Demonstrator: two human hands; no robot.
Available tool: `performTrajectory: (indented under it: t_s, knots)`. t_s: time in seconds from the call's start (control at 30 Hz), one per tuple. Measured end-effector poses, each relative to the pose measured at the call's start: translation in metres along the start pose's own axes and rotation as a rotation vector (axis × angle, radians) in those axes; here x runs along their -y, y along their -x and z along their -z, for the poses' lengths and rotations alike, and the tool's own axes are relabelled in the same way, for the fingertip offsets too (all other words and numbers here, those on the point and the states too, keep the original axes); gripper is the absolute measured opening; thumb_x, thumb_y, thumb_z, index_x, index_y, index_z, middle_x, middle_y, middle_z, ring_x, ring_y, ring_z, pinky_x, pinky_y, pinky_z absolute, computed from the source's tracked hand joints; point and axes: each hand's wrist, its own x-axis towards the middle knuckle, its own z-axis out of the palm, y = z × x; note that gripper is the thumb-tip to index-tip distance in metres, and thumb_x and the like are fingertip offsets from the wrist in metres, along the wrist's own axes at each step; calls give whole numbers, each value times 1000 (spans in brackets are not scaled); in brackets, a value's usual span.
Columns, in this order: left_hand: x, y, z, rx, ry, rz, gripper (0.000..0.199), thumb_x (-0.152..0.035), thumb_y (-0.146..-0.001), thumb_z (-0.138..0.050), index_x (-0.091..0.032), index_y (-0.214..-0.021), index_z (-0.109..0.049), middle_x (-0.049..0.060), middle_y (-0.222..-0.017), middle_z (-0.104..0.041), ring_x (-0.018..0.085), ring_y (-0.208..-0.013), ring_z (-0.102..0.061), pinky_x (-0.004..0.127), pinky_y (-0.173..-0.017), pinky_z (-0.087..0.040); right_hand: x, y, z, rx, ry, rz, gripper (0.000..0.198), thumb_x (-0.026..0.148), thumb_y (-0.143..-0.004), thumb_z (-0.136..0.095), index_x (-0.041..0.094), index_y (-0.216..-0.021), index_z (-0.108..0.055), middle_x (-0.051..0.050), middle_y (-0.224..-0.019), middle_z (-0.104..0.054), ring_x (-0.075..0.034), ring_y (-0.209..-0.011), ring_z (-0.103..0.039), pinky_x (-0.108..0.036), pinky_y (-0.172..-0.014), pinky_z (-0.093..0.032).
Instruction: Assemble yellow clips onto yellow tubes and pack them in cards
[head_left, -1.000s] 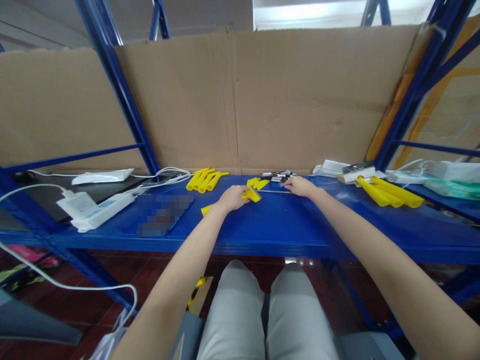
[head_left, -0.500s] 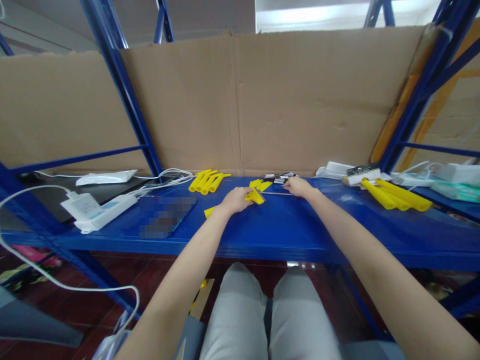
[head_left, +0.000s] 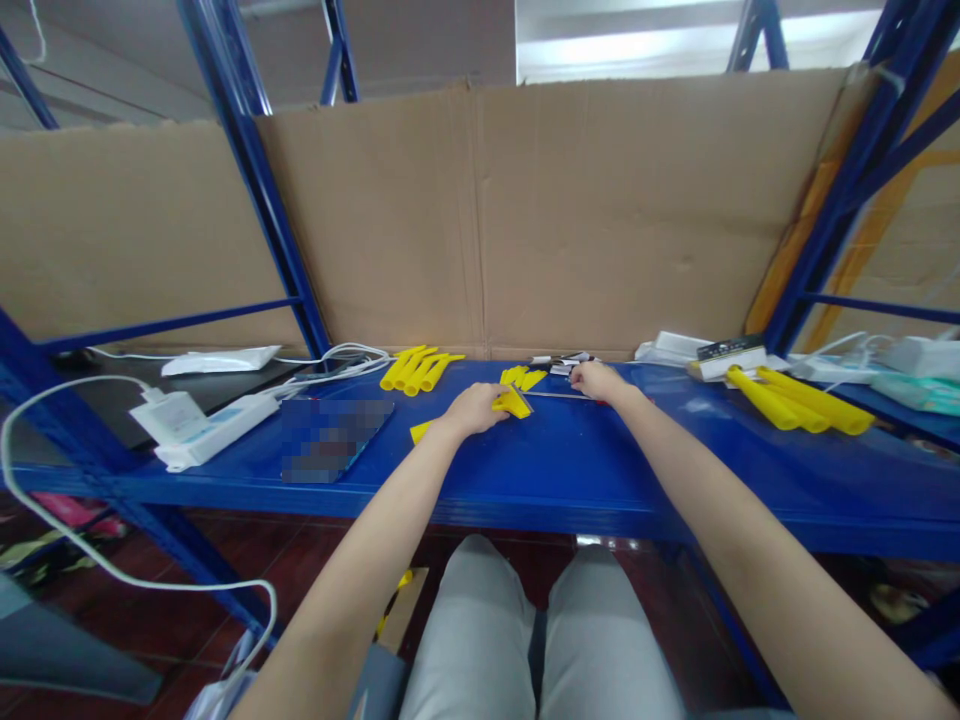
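No readable text, label or number; on the black-and-white box [head_left: 731, 360], possibly print, too small for reading.

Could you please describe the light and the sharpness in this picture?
Head view: the strip of light at the top looks washed out; same view, pale glare on the blue shelf; same view, a pixelated patch left of the left hand; same view, small pieces by the right hand too soft to identify.

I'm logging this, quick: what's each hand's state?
Left hand: closed on a yellow flared plastic piece.
Right hand: near a thin grey metal rod; grip unclear.
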Motion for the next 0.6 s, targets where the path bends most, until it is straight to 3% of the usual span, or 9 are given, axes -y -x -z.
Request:
performTrajectory:
  t_s: [0.6]
  knots:
    - [3,-2,-4,-2,43,-2,50,-26,-79,-69,-19,-127,-62,9,-130,-62,25,-121,-57,31,-104,-41,10,10,6,25,19,-82,24,22,-85,-54,17,-99,-73,-14,-95,-74,-25,-90,-69,-27,-78,-51]
